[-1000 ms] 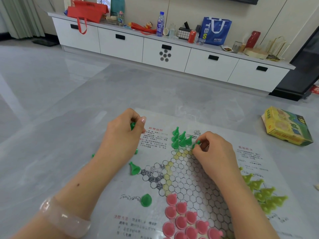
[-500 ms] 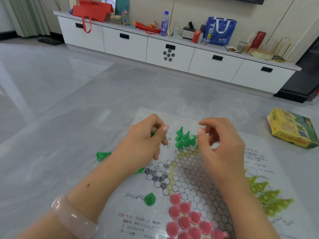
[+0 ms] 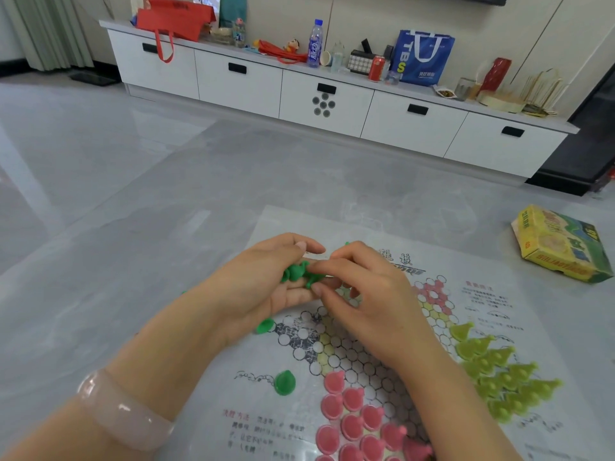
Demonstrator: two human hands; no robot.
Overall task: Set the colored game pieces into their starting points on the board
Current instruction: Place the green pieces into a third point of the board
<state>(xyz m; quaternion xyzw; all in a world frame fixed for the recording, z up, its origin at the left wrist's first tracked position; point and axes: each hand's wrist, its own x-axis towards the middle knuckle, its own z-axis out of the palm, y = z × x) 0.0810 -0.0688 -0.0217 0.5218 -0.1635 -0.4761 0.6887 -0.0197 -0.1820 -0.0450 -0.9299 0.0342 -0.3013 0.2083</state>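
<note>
On the far left, the left hand (image 3: 266, 287) is turned palm up and half cupped, with a small heap of green pieces (image 3: 299, 273) lying in it. The fingers curl loosely around the heap, so the hand is holding them as in a bowl, not pinching them. Below this hand one green piece (image 3: 265, 326) lies at the left edge of the board (image 3: 382, 347), partly under the wrist, and another (image 3: 285, 382) lies flat lower on the sheet.

These pieces look like small, hollow plastic cones. I judge them very light, stiff and rather smooth, so they may slip or roll away easily. The best place to take one is by the narrow top, with the thumb and one finger, so the wide base comes down on its circle.

In the middle, the right hand (image 3: 362, 294) reaches into the left palm. Its thumb and index finger are close together at the edge of the heap and touch the green pieces; whether one piece is already held firmly I cannot tell.

To the right, pink pieces (image 3: 352, 424) fill the near point of the board, and yellow-green pieces (image 3: 499, 371) stand in the right point. The green point, I think, is hidden behind the hands. A box (image 3: 562, 247) lies well apart, at the far right.
</note>
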